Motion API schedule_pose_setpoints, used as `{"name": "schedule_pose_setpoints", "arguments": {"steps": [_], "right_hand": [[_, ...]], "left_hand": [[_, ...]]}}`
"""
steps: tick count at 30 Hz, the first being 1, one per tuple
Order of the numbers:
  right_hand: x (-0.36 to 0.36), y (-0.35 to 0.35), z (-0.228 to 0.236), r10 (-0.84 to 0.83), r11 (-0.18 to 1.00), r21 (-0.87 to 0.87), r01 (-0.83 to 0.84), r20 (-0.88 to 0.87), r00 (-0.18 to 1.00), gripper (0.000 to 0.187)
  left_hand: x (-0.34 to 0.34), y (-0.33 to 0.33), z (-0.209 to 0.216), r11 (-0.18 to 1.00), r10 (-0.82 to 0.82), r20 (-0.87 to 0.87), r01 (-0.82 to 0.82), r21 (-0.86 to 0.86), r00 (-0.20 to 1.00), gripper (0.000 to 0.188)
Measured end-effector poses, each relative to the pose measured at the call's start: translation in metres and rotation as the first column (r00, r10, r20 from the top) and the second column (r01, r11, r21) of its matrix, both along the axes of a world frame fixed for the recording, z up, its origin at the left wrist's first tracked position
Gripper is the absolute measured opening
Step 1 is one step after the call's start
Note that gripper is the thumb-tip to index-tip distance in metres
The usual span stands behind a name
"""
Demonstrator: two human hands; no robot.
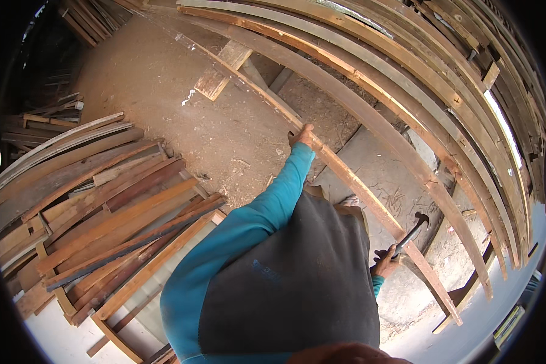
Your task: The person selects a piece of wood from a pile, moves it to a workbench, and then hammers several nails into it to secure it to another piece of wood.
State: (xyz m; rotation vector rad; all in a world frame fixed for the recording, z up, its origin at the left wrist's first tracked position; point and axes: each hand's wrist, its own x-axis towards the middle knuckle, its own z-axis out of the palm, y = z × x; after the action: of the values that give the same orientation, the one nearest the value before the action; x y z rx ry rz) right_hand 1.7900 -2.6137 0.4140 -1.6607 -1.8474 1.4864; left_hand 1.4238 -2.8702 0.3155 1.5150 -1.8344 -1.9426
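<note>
Grasping long wooden board [355, 183] near visible middle with fingers of left hand [302, 134]; gripping hammer [411, 233] by handle with fingers of right hand [385, 265]. Find board slanting far left to near right above floor [151, 91]. Judge stiff, moderately heavy, likely to tip if held off-centre; best taken near middle, minding rough edges. Count one held board, one hammer, one short plank [211, 84] crossing beneath; unable to count overlapping boards in left pile [121, 218] or right row [455, 97].
</note>
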Motion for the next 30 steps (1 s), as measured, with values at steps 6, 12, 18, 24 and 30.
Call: {"name": "schedule_pose_setpoints", "arguments": {"steps": [6,12,18,24,30], "right_hand": [[0.011,0.027,-0.003,-0.070,0.997,0.028,0.070,0.011,0.997,0.057],[0.011,0.080,0.008,0.002,0.998,0.059,0.002,-0.080,0.997,0.058],[-0.002,0.106,0.039,0.180,0.984,-0.015,-0.179,0.060,0.982,0.050],[-0.024,0.071,0.063,0.477,0.871,0.060,-0.487,0.126,0.870,0.046],[-0.062,0.038,0.097,0.697,0.697,0.143,-0.703,0.100,0.710,0.038]], "left_hand": [[0.032,0.003,-0.025,0.865,0.040,-0.271,0.102,0.491,0.962,0.056],[0.061,0.032,0.015,0.673,0.093,-0.405,0.243,0.699,0.910,0.055],[0.047,0.055,0.000,0.593,0.188,-0.507,0.314,0.741,0.841,0.060],[0.025,0.066,-0.033,0.706,0.138,-0.413,0.203,0.678,0.900,0.057],[0.026,0.063,-0.037,0.811,0.008,-0.265,0.149,0.566,0.964,0.059]]}}
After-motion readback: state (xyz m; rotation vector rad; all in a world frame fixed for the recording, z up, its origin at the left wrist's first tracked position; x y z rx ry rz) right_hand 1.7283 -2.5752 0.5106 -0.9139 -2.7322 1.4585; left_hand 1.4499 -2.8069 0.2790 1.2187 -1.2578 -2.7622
